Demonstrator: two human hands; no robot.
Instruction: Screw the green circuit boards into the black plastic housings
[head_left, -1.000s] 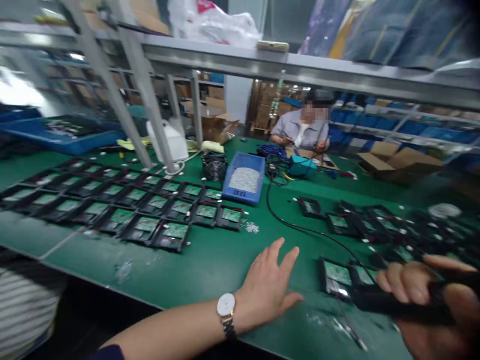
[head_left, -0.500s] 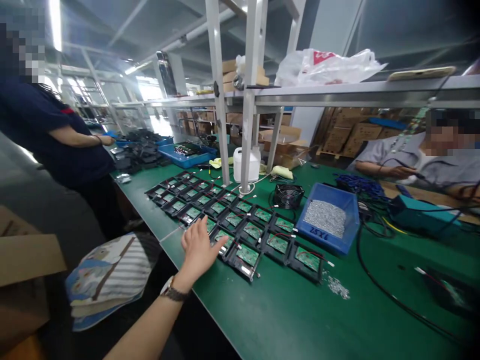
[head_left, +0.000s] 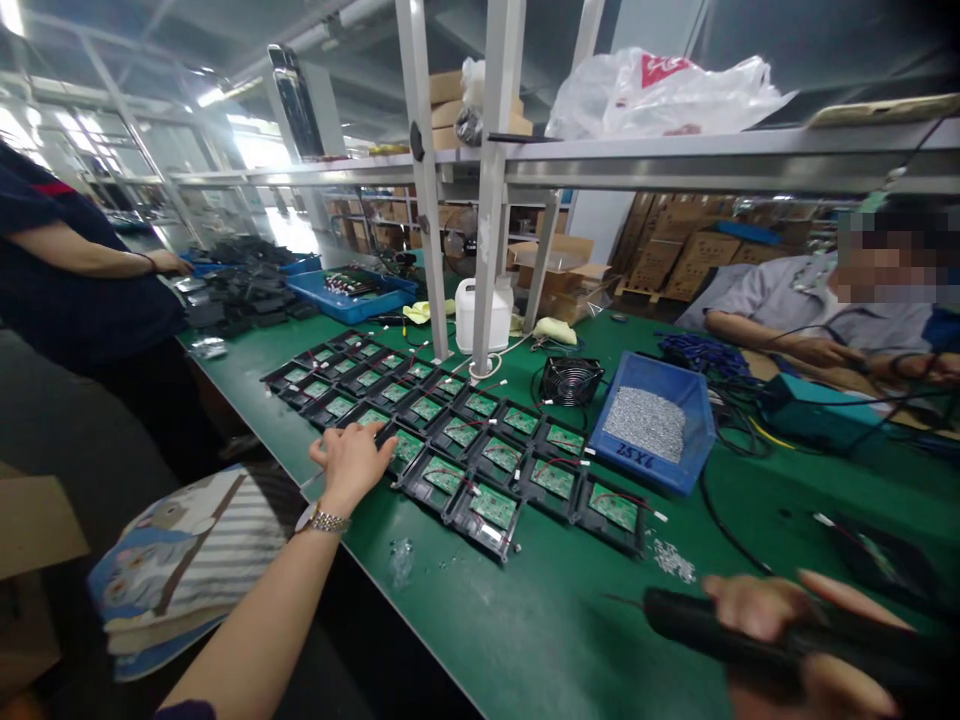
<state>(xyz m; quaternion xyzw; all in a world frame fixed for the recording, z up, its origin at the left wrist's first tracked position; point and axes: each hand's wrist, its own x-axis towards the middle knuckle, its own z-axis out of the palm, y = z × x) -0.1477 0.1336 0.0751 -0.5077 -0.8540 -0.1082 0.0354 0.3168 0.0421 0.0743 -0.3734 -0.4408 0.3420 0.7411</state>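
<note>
My left hand (head_left: 351,465), a metal-band watch on its wrist, is at the near edge of the rows of black plastic housings. Its fingers are bent round the edge of one black plastic housing (head_left: 386,437), with the fingertips partly hidden. Green circuit boards (head_left: 495,505) with thin red and black wires lie in the housings. On the right, my right hand (head_left: 772,610), blurred, is wrapped round a black electric screwdriver (head_left: 690,625). Its thin bit points left, above the green table. Small loose screws (head_left: 673,562) lie just beyond it.
A blue bin (head_left: 701,440) of small metal parts stands behind the housings, beside a black fan (head_left: 571,382). Shelf posts (head_left: 491,250) rise from the green table (head_left: 525,630). Clear plastic (head_left: 401,562) lies near its edge. Co-workers are at left and right.
My left hand has moved left and closed its fingers at a housing. My right hand has come into view at the lower right with the screwdriver. The view has shifted slightly.
</note>
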